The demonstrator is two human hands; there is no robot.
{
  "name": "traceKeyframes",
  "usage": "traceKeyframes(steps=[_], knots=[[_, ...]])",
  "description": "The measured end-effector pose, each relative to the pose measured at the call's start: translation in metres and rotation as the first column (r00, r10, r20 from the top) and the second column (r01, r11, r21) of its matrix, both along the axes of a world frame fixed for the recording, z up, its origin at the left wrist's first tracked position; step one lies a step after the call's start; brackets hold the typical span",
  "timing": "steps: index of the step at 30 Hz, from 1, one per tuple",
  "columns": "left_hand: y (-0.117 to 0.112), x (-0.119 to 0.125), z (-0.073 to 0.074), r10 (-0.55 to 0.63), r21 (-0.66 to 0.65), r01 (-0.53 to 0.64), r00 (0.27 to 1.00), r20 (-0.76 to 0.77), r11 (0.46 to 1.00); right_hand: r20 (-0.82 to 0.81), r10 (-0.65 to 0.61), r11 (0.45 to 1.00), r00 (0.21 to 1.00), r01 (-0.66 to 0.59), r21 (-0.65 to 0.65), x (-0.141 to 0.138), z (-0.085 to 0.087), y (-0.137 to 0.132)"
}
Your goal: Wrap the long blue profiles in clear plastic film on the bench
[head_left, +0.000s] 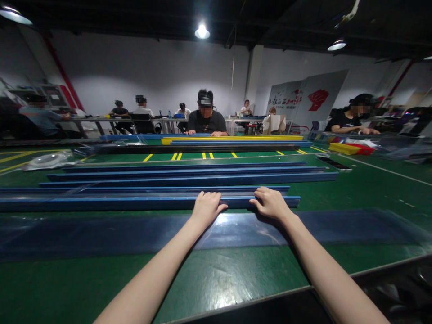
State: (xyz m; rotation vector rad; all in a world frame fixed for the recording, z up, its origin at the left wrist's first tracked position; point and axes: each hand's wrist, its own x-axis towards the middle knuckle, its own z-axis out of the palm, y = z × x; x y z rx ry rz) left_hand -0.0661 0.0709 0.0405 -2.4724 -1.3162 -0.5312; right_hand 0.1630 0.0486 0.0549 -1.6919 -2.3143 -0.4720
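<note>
A long blue channel-shaped strip (135, 203) lies crosswise on the green tabletop in front of me. My left hand (206, 208) is closed over its near edge, fingers curled over the top and thumb pointing right. Farther right, close to the strip's right end, my right hand (270, 203) grips the same edge, its thumb pointing left. The hands are a short way apart, and the fingertips behind the edge are hidden. Between me and the strip, a flat, shiny translucent plastic sleeve (135, 234) runs across the table beneath my forearms.
Beyond lie several more blue strips (189, 179), a black strip (202, 148) and a yellow one (236, 139). A phone (334, 163) and a yellow tray (342, 148) are at right, a plastic-wrapped coil (49, 159) at left. A person (206, 119) sits opposite; others work around.
</note>
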Motion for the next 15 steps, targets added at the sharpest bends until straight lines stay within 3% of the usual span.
traceKeyframes(steps=[15], knots=[[0.0028,-0.0012,-0.0077,-0.046,0.078,0.043,0.998,0.030,0.996,-0.007,0.009,1.000,1.000,-0.009,0.001,0.0006,-0.0001,0.0001]])
